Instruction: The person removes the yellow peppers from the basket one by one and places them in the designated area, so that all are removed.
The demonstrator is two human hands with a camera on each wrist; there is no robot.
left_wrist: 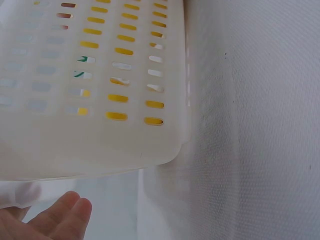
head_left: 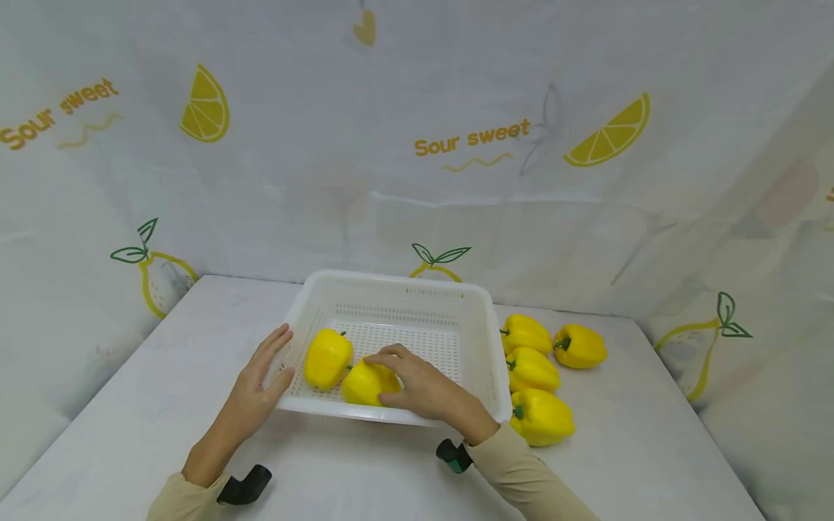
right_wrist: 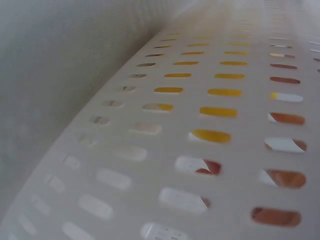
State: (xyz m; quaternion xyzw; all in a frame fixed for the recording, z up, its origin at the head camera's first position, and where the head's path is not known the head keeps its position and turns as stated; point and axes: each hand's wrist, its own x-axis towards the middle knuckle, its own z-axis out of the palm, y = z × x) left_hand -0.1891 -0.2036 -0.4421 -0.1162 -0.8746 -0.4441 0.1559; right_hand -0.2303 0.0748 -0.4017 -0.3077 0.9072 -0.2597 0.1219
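A white perforated plastic basket stands on the table with two yellow bell peppers inside. One bell pepper lies at its left end. My right hand reaches over the front rim and grips the other bell pepper, fingers over its top and thumb at its near side. At the basket's front left corner is my left hand, its fingers extended along the left rim. The left wrist view shows fingertips close to that rim. In the right wrist view the slotted basket wall hides the right hand except for skin tones through the slots.
Several more yellow bell peppers lie on the table right of the basket, the nearest bell pepper beside its front right corner and another bell pepper farthest right. A lemon-printed white cloth hangs behind the white-covered table.
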